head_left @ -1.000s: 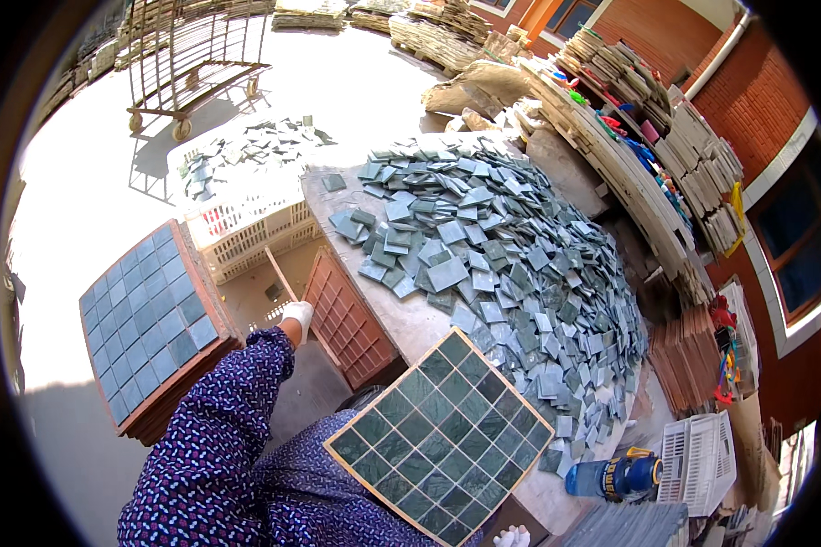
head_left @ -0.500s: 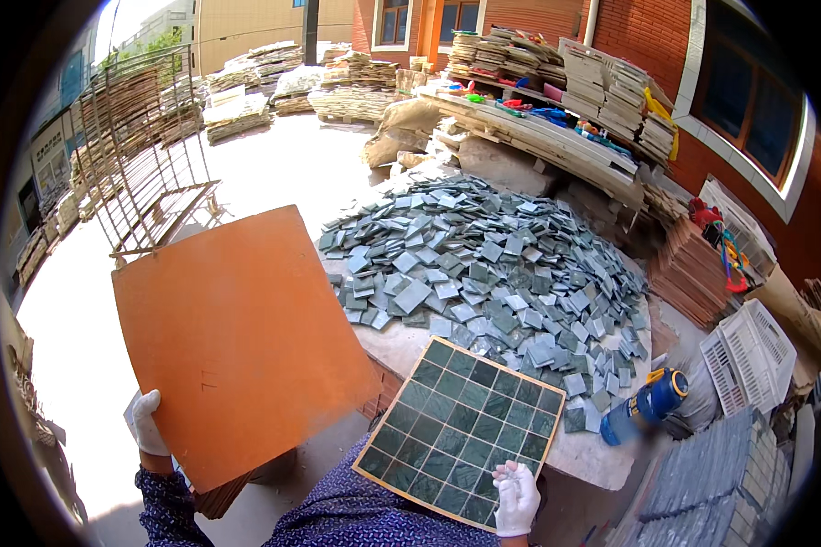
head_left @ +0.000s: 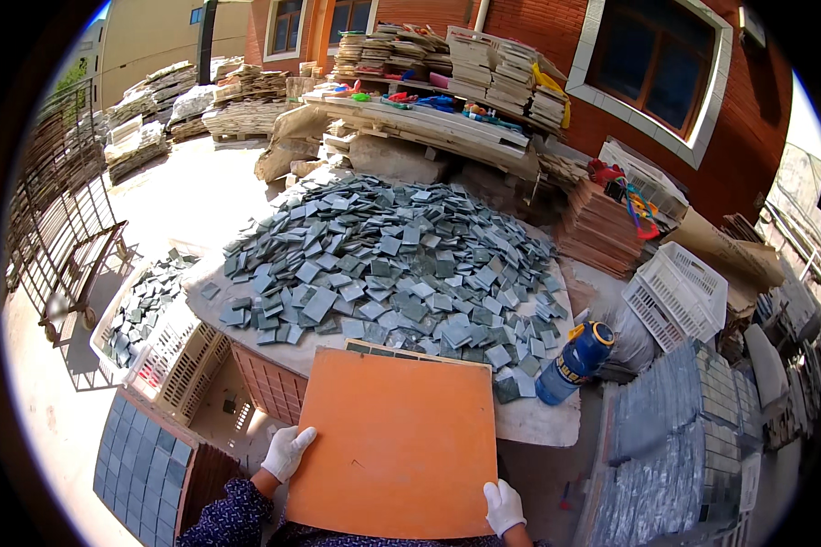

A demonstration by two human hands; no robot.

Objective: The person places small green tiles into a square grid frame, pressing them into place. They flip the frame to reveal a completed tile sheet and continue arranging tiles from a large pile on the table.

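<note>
A square orange board [head_left: 394, 438] lies in front of me, over the wood-edged frame of green stone tiles [head_left: 410, 354]; only the frame's far strip shows beyond the board. My left hand [head_left: 288, 452], in a white glove, is closed on the board's left edge, thumb on top. At the lower right edge my gloved right hand [head_left: 504, 507] grips too, its thumb up and the fingers partly hidden under the side. Whether that hand also holds the tile frame is hidden. Behind the board spreads a heap of loose square green-grey tiles [head_left: 401, 246] on a pale worktop [head_left: 556, 421].
A blue bottle [head_left: 575, 363] stands at the worktop's right. White crates [head_left: 675, 294] and wrapped tile stacks [head_left: 666, 447] lie beyond it. On the left are a crate of tiles [head_left: 150, 301], a laid tile panel [head_left: 141, 460] and a metal rack cart [head_left: 64, 228].
The orange board has come from the left onto the tile frame, covering most of it. My right hand has moved to the board's right edge. The view has turned right.
</note>
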